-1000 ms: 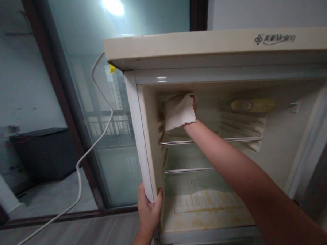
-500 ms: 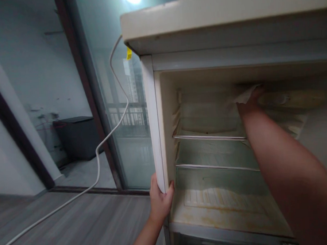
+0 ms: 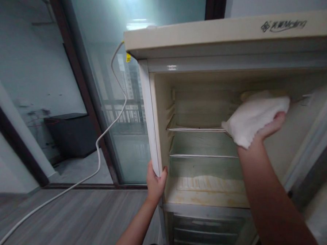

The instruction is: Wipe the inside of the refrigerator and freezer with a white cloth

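An old cream fridge stands open in front of me, its inside stained and yellowed. My right hand reaches into the upper compartment and holds a white cloth pressed near the right inner wall, over the upper wire shelf. My left hand grips the fridge's left front edge at the height of the compartment floor. A second shelf sits below the first.
A white power cable hangs from the fridge's top left corner and trails over the grey wood floor. A glass sliding door with a dark frame stands at left. Lower fridge drawers show beneath the compartment.
My right hand with the cloth has swept from the upper left of the compartment across its back to the right side. My left hand keeps its grip on the edge. The view shifted.
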Tool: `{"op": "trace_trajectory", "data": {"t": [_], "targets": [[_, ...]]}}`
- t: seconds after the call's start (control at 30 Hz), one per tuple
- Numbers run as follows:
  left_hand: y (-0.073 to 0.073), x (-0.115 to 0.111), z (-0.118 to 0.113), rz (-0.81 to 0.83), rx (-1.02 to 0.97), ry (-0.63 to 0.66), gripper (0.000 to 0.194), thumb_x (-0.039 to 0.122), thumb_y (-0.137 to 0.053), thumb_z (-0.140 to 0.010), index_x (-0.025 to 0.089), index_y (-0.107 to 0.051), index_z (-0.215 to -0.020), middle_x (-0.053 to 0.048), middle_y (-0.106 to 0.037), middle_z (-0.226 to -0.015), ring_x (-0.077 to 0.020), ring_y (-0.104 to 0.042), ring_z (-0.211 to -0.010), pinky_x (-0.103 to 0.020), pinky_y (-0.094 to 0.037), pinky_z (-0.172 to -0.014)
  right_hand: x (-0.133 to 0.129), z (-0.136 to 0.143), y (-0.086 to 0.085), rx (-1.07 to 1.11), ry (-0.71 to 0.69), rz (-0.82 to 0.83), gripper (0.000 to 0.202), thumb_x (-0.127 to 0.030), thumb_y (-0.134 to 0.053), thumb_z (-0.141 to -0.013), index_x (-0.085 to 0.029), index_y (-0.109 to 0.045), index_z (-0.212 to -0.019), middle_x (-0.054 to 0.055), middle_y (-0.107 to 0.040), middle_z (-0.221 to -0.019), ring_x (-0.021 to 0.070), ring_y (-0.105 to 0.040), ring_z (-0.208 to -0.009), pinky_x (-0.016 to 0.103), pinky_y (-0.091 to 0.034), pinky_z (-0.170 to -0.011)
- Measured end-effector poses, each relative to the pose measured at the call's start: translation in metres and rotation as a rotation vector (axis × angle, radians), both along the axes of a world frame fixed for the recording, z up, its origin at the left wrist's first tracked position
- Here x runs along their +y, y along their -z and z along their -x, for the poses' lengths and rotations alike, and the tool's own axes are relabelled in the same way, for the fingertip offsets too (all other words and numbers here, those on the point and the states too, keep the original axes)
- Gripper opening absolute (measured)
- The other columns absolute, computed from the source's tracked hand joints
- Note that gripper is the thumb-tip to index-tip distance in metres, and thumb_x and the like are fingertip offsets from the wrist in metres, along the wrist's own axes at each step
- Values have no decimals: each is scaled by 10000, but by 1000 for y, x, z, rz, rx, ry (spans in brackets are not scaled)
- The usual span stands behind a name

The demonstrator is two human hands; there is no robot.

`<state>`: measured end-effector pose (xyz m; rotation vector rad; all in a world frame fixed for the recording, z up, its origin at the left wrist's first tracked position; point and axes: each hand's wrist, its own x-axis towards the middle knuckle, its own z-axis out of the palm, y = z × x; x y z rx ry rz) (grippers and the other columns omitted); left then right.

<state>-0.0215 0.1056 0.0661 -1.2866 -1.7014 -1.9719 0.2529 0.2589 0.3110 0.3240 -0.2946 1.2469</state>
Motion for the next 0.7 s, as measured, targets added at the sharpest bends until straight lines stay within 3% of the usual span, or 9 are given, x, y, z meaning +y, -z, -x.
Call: {"op": "trace_trajectory", "data": {"t": [0.03,0.1,0.2,0.27,0.37,0.43,0.57,0.63,0.7], "targets": [[5,-2,-5,4,-34,3,542,406,-657,-903,144,-522,-1358,-142,-649,-1238,-296,-629,-1184,-469,-492,-1058,-20,-3,21,-27,-124,-28,566,-396,-289,-968,-103,-773,-981,112,-763,-1147,175,-684,-1182,306,-518,-978],[23,-11,-24,10,-87,7,626,402,-628,-932,144,-430,-1468,-183,-574,-1404,-320,-543,-1347,-511,-412,-1159,-53,-5,67,16,-87,72,514,-339,-329,-978,-63,-737,-1125,102,-769,-1130,136,-714,-1116,278,-517,-976],[59,-39,-68,56,-41,3,861,349,-629,-945,216,-132,-1635,-183,-165,-1712,-330,-152,-1593,-549,-186,-1280,-87,2,148,-127,60,379,348,-354,-585,-927,-176,-739,-1183,9,-791,-1067,117,-744,-1005,254,-557,-941],[78,-61,-97,139,15,59,861,304,-587,-965,266,-66,-1649,-152,-90,-1736,-310,-124,-1602,-554,-197,-1278,-107,9,208,-283,-38,445,418,-441,-688,-861,-233,-726,-1221,0,-788,-1092,132,-723,-1068,292,-533,-1032],[91,-86,-124,360,422,433,813,329,-600,-946,281,-178,-1640,-154,-140,-1730,-348,-204,-1581,-573,-304,-1234,-142,14,293,-493,-315,562,430,-545,-722,-793,-254,-769,-1108,34,-796,-978,185,-741,-989,351,-587,-951],[94,-92,-132,462,709,647,741,367,-635,-934,298,-316,-1599,-148,-294,-1687,-367,-299,-1546,-603,-295,-1229,-168,13,334,-534,-418,530,353,-496,-720,-791,-276,-775,-1061,54,-787,-935,221,-752,-871,388,-630,-786],[117,-94,-142,598,730,855,594,402,-626,-969,318,-437,-1526,-81,-636,-1426,-238,-548,-1376,-406,-405,-1196,-202,2,374,-370,-418,285,206,-359,-629,-898,-223,-782,-919,72,-761,-809,146,-719,-662,203,-561,-550],[134,-95,-151,631,667,893,662,389,-597,-987,317,-332,-1589,-110,-594,-1476,-236,-539,-1390,-350,-458,-1146,-204,-6,382,-203,-387,82,199,-323,-618,-913,-198,-772,-930,65,-766,-829,150,-732,-692,205,-579,-561],[146,-98,-161,656,663,878,692,310,-502,-1030,336,-180,-1642,-158,-447,-1604,-272,-447,-1474,-393,-444,-1160,-201,-19,389,-215,-369,67,147,-301,-723,-842,-207,-765,-947,37,-772,-829,169,-740,-714,244,-610,-594]]}}
